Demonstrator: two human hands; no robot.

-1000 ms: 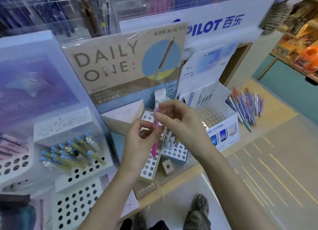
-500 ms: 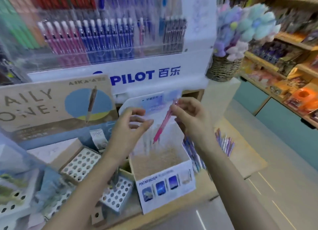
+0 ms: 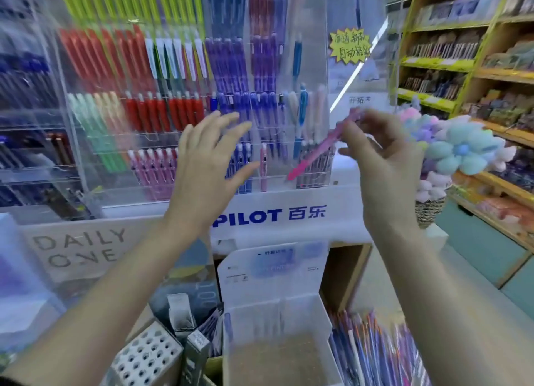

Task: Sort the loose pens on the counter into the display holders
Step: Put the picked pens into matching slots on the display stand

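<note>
Right hand (image 3: 378,154) is raised at the right of the scene and pinches a slim translucent pink plastic pen (image 3: 315,153) between the thumb and the curled fingertips, near the pen's upper end. The pen slants, with its top up by the fingers and its brighter pink lower end pointing down and to the left. Motion blur hides its clip and tip. It is held in the air in front of the lower right part of a tall clear acrylic display rack (image 3: 81,154); whether it touches the rack cannot be told. Left hand (image 3: 208,166) hovers beside it, to the left, with fingers spread and straight, holding nothing, its back to the camera, in front of the rack's rows of blue and pale pink pens. The rack is filled with upright pens grouped by colour: green and yellow at the top, red, white-capped, purple and blue lower down. It stands on a white base printed PILOT in blue letters (image 3: 260,215). Nearer, on the wooden counter, sit a white open-topped cardboard box (image 3: 277,307), a grey holder pierced with round holes (image 3: 147,356) to its left, and a heap of loose blue and purple pens (image 3: 372,354) to its right. At far right, pastel plush flowers (image 3: 462,150) stand before yellow shelves (image 3: 433,65).
</note>
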